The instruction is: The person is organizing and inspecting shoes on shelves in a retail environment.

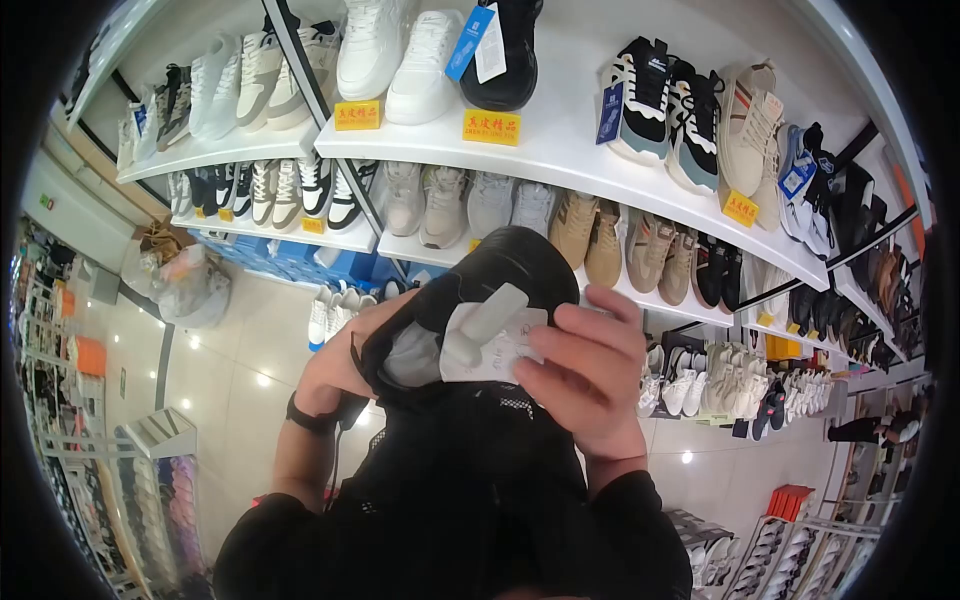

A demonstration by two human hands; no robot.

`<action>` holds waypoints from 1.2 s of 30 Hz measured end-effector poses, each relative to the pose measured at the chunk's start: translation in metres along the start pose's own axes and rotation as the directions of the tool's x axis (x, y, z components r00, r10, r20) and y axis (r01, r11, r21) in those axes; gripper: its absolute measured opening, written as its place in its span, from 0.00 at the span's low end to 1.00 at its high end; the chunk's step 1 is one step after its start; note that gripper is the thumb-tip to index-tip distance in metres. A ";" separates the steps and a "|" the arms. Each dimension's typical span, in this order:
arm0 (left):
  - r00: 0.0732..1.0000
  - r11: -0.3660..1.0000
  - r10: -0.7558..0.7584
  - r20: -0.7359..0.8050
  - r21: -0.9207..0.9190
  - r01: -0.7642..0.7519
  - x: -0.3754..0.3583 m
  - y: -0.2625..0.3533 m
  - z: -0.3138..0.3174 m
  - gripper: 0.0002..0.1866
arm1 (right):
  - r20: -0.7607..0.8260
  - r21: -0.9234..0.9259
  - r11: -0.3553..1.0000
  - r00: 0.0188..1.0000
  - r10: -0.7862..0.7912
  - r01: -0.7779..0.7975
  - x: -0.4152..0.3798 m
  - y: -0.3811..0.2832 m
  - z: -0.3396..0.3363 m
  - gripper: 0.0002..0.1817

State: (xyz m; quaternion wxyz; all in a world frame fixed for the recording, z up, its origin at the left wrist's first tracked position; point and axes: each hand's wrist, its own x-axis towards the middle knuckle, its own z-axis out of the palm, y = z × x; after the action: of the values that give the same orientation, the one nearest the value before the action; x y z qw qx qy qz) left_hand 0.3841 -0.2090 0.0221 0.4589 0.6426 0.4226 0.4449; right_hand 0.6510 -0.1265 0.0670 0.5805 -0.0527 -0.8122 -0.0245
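A black shoe point(515, 262) is held tilted in front of my chest, its opening toward the lower left. My left hand point(348, 352) grips it from the left side, with most fingers hidden behind the shoe. Over the shoe's opening lies a white paper point(508, 352) with handwriting. On top of the paper rests a whitish, rounded plastic piece point(485, 322). The fingertips of my right hand point(590, 370) pinch the paper's right edge, with the upper fingers loosely curled and slightly blurred.
White shelves point(560, 165) full of shoes curve across the front, with yellow signs point(491, 127) on the edge. Plastic bags point(190, 285) sit on the tiled floor at left. Low shoe racks point(780, 560) stand at lower right. A person point(870, 430) is at far right.
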 end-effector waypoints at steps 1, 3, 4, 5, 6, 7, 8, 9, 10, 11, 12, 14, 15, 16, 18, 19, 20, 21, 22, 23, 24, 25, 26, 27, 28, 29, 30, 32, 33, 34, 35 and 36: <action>0.992 0.990 -0.127 -0.004 -0.061 0.126 -0.001 0.000 0.000 0.53 | 0.027 -0.057 0.997 0.998 -0.055 0.056 0.000 -0.002 0.001 0.15; 0.967 0.960 -0.254 0.006 -0.121 0.253 -0.002 -0.001 0.000 0.60 | 0.010 -0.095 0.992 0.997 -0.077 0.077 0.001 -0.004 0.003 0.14; 0.963 0.956 -0.269 0.006 -0.118 0.268 -0.002 -0.002 0.001 0.60 | 0.019 -0.109 0.991 0.997 -0.075 0.076 0.000 -0.005 0.002 0.14; 0.961 0.954 -0.277 0.008 -0.117 0.276 -0.002 -0.002 0.002 0.60 | 0.028 -0.123 0.989 0.997 -0.073 0.076 0.000 -0.006 0.001 0.13; 0.959 0.952 -0.285 0.011 -0.116 0.284 -0.002 -0.002 0.002 0.60 | 0.028 -0.128 0.989 0.997 -0.069 0.072 -0.001 -0.007 -0.001 0.13; 0.961 0.941 -0.276 0.011 -0.201 0.273 -0.001 0.000 0.004 0.60 | 0.050 -0.138 0.987 0.996 -0.074 0.081 -0.001 -0.007 -0.003 0.13; 0.962 0.933 -0.271 0.011 -0.243 0.266 -0.001 -0.001 0.004 0.60 | 0.072 -0.148 0.985 0.994 -0.080 0.090 -0.001 -0.008 -0.004 0.12; 0.964 0.923 -0.267 0.012 -0.284 0.259 -0.001 -0.001 0.004 0.60 | 0.072 -0.151 0.985 0.994 -0.079 0.089 -0.001 -0.009 -0.005 0.12; 0.970 0.928 -0.241 0.022 -0.288 0.237 -0.002 -0.006 0.002 0.61 | 0.064 -0.158 0.985 0.996 -0.060 0.070 -0.002 -0.011 -0.005 0.13; 0.973 0.930 -0.228 0.028 -0.290 0.227 -0.003 -0.011 0.001 0.61 | 0.056 -0.164 0.985 0.998 -0.041 0.049 -0.003 -0.012 -0.006 0.13; 0.976 0.931 -0.216 0.034 -0.293 0.216 -0.004 -0.016 -0.001 0.62 | 0.056 -0.167 0.985 0.998 -0.040 0.049 -0.002 -0.013 -0.006 0.13; 0.980 0.951 -0.190 0.060 -0.238 0.199 -0.004 -0.024 -0.002 0.64 | -0.014 -0.190 0.982 1.000 -0.008 0.005 -0.002 -0.016 -0.006 0.13; 0.981 0.957 -0.182 0.069 -0.219 0.192 -0.005 -0.028 -0.002 0.64 | -0.014 -0.191 0.982 1.000 -0.008 0.005 -0.003 -0.017 -0.006 0.13; 0.974 0.948 -0.218 0.058 -0.225 0.225 -0.007 -0.031 0.000 0.65 | -0.021 -0.197 0.980 1.000 -0.010 0.006 -0.004 -0.018 -0.006 0.14; 0.966 0.939 -0.253 0.046 -0.230 0.257 -0.009 -0.038 0.000 0.66 | -0.030 -0.204 0.979 0.999 -0.013 0.007 -0.007 -0.019 -0.006 0.14; 0.970 0.947 -0.233 0.068 -0.213 0.242 -0.010 -0.042 -0.002 0.68 | -0.029 -0.207 0.978 0.999 -0.020 0.014 -0.007 -0.019 -0.006 0.14; 0.972 0.951 -0.223 0.078 -0.204 0.234 -0.011 -0.046 -0.003 0.68 | -0.027 -0.211 0.977 0.999 -0.028 0.021 -0.008 -0.019 -0.007 0.14; 0.973 0.954 -0.213 0.088 -0.195 0.226 -0.012 -0.050 -0.004 0.69 | -0.029 -0.211 0.977 0.999 -0.029 0.022 -0.008 -0.020 -0.007 0.14; 0.975 0.955 -0.202 0.091 -0.203 0.216 -0.013 -0.052 -0.004 0.70 | -0.027 -0.210 0.977 0.999 -0.032 0.025 -0.008 -0.020 -0.007 0.14; 0.976 0.955 -0.196 0.092 -0.206 0.211 -0.015 -0.053 -0.004 0.70 | -0.025 -0.210 0.977 0.999 -0.035 0.029 -0.008 -0.020 -0.008 0.14; 0.977 0.956 -0.190 0.092 -0.210 0.206 -0.015 -0.052 -0.003 0.70 | -0.027 -0.209 0.978 0.999 -0.036 0.030 -0.009 -0.020 -0.008 0.14; 0.972 0.947 -0.213 0.099 -0.223 0.231 -0.015 -0.048 -0.002 0.71 | -0.022 -0.210 0.977 0.999 -0.048 0.043 -0.010 -0.020 -0.008 0.14; 0.966 0.937 -0.237 0.106 -0.236 0.256 -0.016 -0.045 -0.001 0.71 | -0.016 -0.212 0.976 0.998 -0.060 0.055 -0.011 -0.020 -0.008 0.14; 0.966 0.938 -0.237 0.103 -0.236 0.256 -0.017 -0.044 -0.001 0.71 | -0.017 -0.209 0.976 0.998 -0.060 0.055 -0.012 -0.020 -0.010 0.14; 0.962 0.936 -0.250 0.109 -0.225 0.269 -0.018 -0.043 -0.001 0.70 | 0.013 -0.212 0.974 0.997 -0.072 0.073 -0.012 -0.021 -0.012 0.12; 0.960 0.936 -0.257 0.111 -0.221 0.276 -0.019 -0.041 0.000 0.70 | 0.043 -0.215 0.972 0.996 -0.084 0.092 -0.013 -0.021 -0.014 0.11; 0.958 0.935 -0.263 0.114 -0.216 0.283 -0.019 -0.039 0.001 0.70 | 0.043 -0.214 0.973 0.996 -0.084 0.091 -0.014 -0.020 -0.015 0.11; 0.953 0.919 -0.278 0.117 -0.257 0.300 -0.018 -0.032 0.004 0.69 | 0.024 -0.151 0.982 0.993 -0.114 0.116 -0.014 -0.018 -0.017 0.09; 0.951 0.913 -0.284 0.119 -0.271 0.306 -0.017 -0.029 0.005 0.69 | 0.024 -0.151 0.982 0.993 -0.113 0.115 -0.015 -0.017 -0.017 0.09; 0.951 0.911 -0.279 0.129 -0.277 0.305 -0.016 -0.028 0.006 0.69 | 0.023 -0.151 0.981 0.993 -0.118 0.120 -0.015 -0.017 -0.017 0.09; 0.951 0.910 -0.278 0.135 -0.281 0.305 -0.016 -0.028 0.006 0.69 | 0.022 -0.152 0.980 0.992 -0.124 0.126 -0.016 -0.017 -0.018 0.09; 0.951 0.909 -0.276 0.141 -0.284 0.306 -0.016 -0.028 0.007 0.69 | 0.022 -0.152 0.981 0.992 -0.122 0.124 -0.016 -0.017 -0.018 0.09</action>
State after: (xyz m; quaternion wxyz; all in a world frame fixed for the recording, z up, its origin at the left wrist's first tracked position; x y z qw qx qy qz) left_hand 0.3828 -0.2196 -0.0087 0.6329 0.5154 0.4178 0.3990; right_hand 0.6712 -0.1465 0.0582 0.5672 -0.0471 -0.8131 -0.1221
